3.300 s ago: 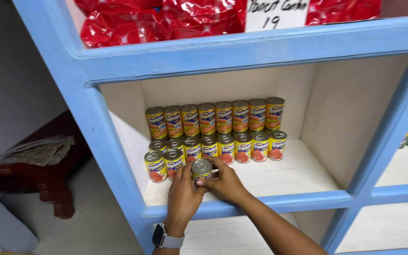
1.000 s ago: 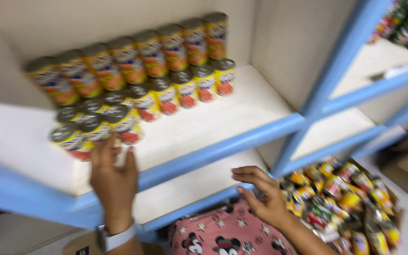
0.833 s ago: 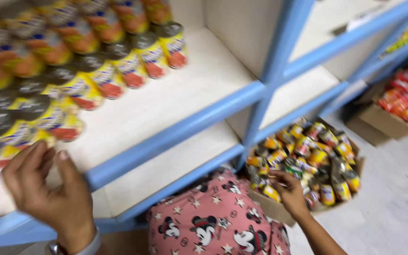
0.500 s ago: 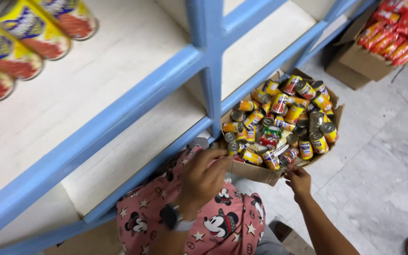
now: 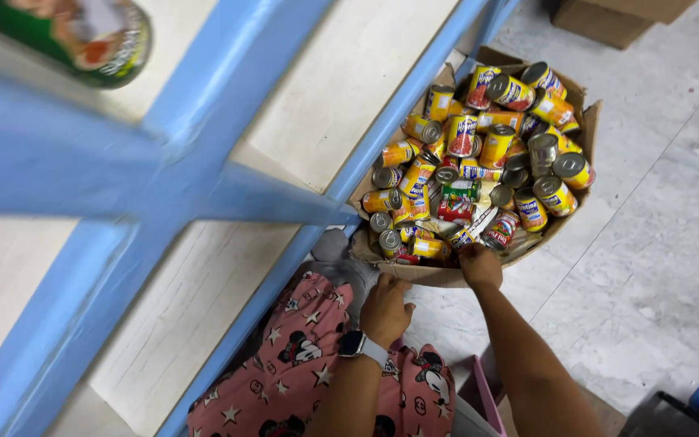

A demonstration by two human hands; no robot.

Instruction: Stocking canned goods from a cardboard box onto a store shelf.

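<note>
Cardboard, soft and sagging at the rim, forms the open brown box [image 5: 446, 275] heaped with small round metal cans with yellow and red labels [image 5: 479, 146], which sits on the pale marbled tile floor [image 5: 657, 267] at about one o'clock from the person, beside the blue-framed white shelf unit [image 5: 228, 186]. The right hand [image 5: 480, 266] reaches over the near rim among the cans; whether its grip has closed on one cannot be told. The left hand [image 5: 385, 309], a watch on its wrist, rests at the box's near edge, fingers loosely apart, holding nothing. Such cans likely handle as rigid, weighty for their size and smooth, best taken around the cylindrical side.
</note>
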